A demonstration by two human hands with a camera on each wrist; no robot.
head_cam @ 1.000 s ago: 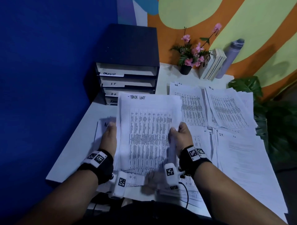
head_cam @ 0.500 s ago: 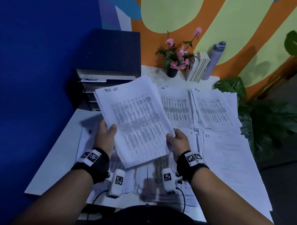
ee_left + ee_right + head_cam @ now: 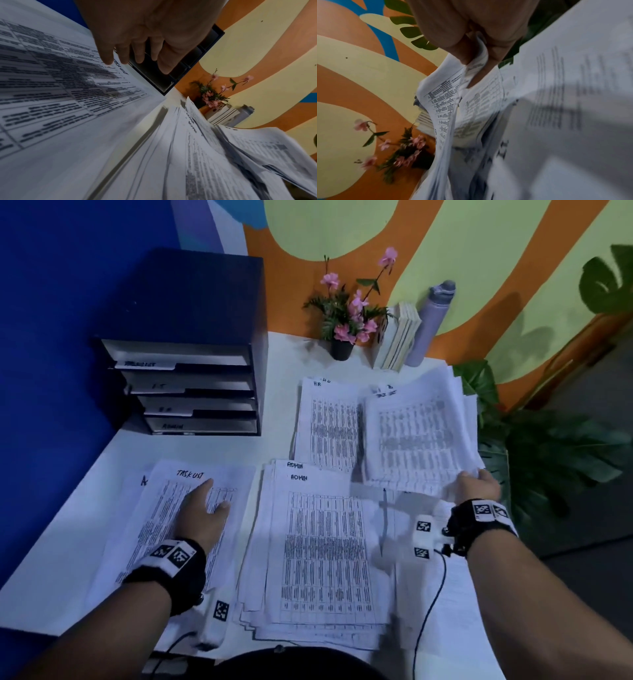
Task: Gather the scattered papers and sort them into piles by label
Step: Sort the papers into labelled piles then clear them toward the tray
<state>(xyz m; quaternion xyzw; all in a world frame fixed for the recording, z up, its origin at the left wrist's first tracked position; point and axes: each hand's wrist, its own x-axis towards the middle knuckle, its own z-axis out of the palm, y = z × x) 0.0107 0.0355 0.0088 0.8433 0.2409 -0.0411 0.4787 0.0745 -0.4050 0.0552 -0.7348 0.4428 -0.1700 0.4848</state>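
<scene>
A pile headed "TASK LIST" (image 3: 178,525) lies flat at the front left of the white desk (image 3: 68,542). My left hand (image 3: 202,511) rests on it with straight fingers (image 3: 108,56). Beside it, in the middle, lies a thick "ADMIN" pile (image 3: 322,556). Behind that sits an "H.R" pile (image 3: 325,426). My right hand (image 3: 478,484) pinches the near corner of a lifted stack of printed sheets (image 3: 418,440) at the right; thumb and fingers (image 3: 464,44) clamp the bent paper (image 3: 453,102). More sheets (image 3: 455,604) lie under my right forearm.
A dark filing tray (image 3: 191,378) with labelled slots stands at the back left. A potted pink flower (image 3: 346,320), upright books (image 3: 397,337) and a grey bottle (image 3: 428,323) line the back wall. Leafy plants (image 3: 548,453) stand off the desk's right edge.
The stack that both hands held up now lies flat at the front left under my left hand. My right hand has gone to the right and taken hold of another stack.
</scene>
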